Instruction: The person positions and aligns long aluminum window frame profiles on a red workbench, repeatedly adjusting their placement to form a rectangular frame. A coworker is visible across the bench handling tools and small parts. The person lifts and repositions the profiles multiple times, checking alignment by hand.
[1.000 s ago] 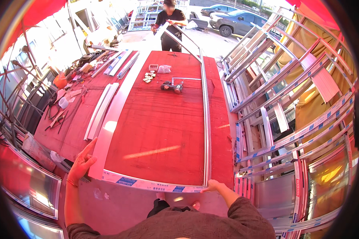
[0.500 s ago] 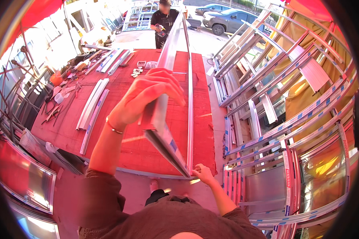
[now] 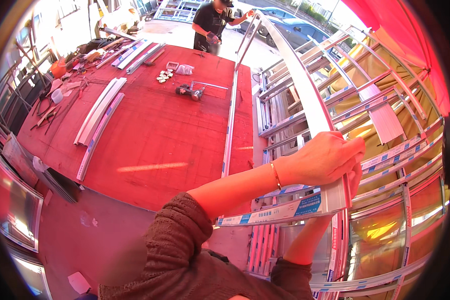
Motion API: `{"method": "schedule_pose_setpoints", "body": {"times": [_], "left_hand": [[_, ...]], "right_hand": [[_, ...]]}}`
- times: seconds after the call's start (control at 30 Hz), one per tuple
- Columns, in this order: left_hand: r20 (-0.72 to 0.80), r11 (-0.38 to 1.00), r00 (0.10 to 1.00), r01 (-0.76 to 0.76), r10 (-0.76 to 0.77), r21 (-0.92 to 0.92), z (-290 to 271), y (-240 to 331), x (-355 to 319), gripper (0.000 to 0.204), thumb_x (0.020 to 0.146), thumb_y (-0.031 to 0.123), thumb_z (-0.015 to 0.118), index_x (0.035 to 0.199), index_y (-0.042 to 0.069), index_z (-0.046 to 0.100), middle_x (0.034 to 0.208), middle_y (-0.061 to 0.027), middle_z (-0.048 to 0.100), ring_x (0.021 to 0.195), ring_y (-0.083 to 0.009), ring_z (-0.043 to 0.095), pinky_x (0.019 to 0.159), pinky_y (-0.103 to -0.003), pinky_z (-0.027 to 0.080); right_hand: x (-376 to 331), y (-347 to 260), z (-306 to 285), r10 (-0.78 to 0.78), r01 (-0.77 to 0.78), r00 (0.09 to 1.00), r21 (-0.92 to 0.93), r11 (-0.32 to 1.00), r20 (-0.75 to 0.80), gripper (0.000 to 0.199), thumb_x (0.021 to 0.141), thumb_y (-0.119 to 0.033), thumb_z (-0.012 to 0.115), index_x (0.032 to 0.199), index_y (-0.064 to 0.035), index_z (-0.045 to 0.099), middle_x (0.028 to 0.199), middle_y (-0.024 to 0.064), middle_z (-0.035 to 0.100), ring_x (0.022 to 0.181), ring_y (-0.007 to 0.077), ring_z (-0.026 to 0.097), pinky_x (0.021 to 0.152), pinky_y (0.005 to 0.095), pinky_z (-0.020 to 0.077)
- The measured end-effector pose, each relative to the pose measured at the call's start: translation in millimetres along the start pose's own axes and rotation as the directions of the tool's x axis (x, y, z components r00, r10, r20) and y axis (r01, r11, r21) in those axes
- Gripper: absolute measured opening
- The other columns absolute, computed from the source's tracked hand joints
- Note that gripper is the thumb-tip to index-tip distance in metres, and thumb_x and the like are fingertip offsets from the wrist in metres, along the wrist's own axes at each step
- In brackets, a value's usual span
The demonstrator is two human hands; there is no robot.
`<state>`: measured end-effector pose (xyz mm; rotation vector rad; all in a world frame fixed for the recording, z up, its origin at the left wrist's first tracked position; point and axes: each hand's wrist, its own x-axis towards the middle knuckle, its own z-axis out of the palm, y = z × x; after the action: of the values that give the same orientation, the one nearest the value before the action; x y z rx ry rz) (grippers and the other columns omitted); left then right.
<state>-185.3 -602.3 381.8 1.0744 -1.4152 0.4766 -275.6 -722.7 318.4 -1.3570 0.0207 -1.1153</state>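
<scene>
1. Tilted along the red worktable's (image 3: 150, 135) right side, the aluminium frame (image 3: 301, 82) is clamped in the left hand (image 3: 325, 159).
2. The left forearm (image 3: 235, 187) covers the frame's table-side rail.
3. Behind the frame, the right forearm's (image 3: 310, 241) hand is hidden; its grip cannot be told.

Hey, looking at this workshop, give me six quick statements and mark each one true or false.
1. The left hand grips the metal frame near a corner. True.
2. The left wrist is bare. False: a thin bracelet circles it.
3. The metal frame lies flat on the table. False: it is tilted, with its wide white side raised.
4. A drill lies on the red table. True.
5. The co-worker stands at the table's near edge. False: the co-worker is beyond its far edge.
6. A plastic bag lies on the table, farther away than the drill. True.
</scene>
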Motion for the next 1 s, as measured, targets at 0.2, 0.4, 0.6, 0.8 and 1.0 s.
{"method": "schedule_pose_setpoints", "body": {"times": [0.2, 0.4, 0.6, 0.8, 1.0], "left_hand": [[0.000, 0.978, 0.990, -0.142, 0.144, 0.154, -17.0, -55.6, 13.7, 0.024, 0.084, 0.021, 0.054, 0.064, 0.008, 0.050, 0.062, -0.0076, 0.052, 0.071, -0.0281, 0.051, 0.079, -0.042, 0.041], [-0.208, 0.981, 0.964, -0.140, 0.166, 0.137, -5.2, -64.2, 5.8, 0.028, 0.084, 0.021, 0.052, 0.060, 0.009, 0.047, 0.060, -0.0060, 0.048, 0.065, -0.0271, 0.047, 0.072, -0.039, 0.039], [-0.285, 0.983, 0.941, -0.166, 0.183, 0.084, -12.3, -65.5, 0.6, 0.026, 0.077, 0.023, 0.056, 0.057, 0.009, 0.046, 0.058, -0.0057, 0.045, 0.063, -0.0265, 0.045, 0.070, -0.039, 0.038], [-0.315, 0.984, 0.932, -0.167, 0.179, 0.065, -14.5, -65.5, -1.3, 0.029, 0.077, 0.025, 0.059, 0.057, 0.009, 0.046, 0.058, -0.0055, 0.043, 0.062, -0.0260, 0.043, 0.070, -0.038, 0.037], [-0.320, 0.984, 0.930, -0.170, 0.180, 0.058, -15.3, -66.1, -1.8, 0.030, 0.076, 0.026, 0.060, 0.057, 0.009, 0.045, 0.059, -0.0058, 0.044, 0.063, -0.0260, 0.043, 0.071, -0.037, 0.037]], "right_hand": [[46.0, -43.7, 64.4, -0.406, 0.197, 0.792, 0.437, 0.877, 0.456, 0.054, 0.105, -0.041, 0.022, 0.115, -0.0006, 0.057, 0.115, 0.0189, 0.058, 0.116, 0.0325, 0.051, 0.111, 0.0492, 0.0314], [51.1, -28.6, 66.5, -0.464, 0.292, 0.708, 0.377, 0.879, 0.533, 0.063, 0.105, -0.044, 0.011, 0.059, -0.0138, 0.042, 0.049, 0.0000, 0.044, 0.057, 0.0127, 0.042, 0.082, 0.0355, 0.0353], [49.3, -25.7, 75.4, -0.491, 0.250, 0.676, 0.456, 0.854, 0.549, 0.058, 0.106, -0.034, 0.017, 0.054, -0.0183, 0.035, 0.045, -0.0021, 0.039, 0.051, 0.0099, 0.038, 0.086, 0.0353, 0.0345], [41.4, -25.0, 82.8, -0.499, 0.300, 0.733, 0.439, 0.847, 0.462, 0.057, 0.105, -0.032, 0.017, 0.053, -0.0186, 0.034, 0.043, -0.0026, 0.037, 0.049, 0.0101, 0.035, 0.082, 0.0344, 0.0347], [41.1, -24.3, 84.4, -0.504, 0.295, 0.743, 0.461, 0.837, 0.440, 0.056, 0.105, -0.033, 0.019, 0.054, -0.0185, 0.034, 0.043, -0.0031, 0.038, 0.048, 0.0099, 0.034, 0.082, 0.0342, 0.0347]]}}
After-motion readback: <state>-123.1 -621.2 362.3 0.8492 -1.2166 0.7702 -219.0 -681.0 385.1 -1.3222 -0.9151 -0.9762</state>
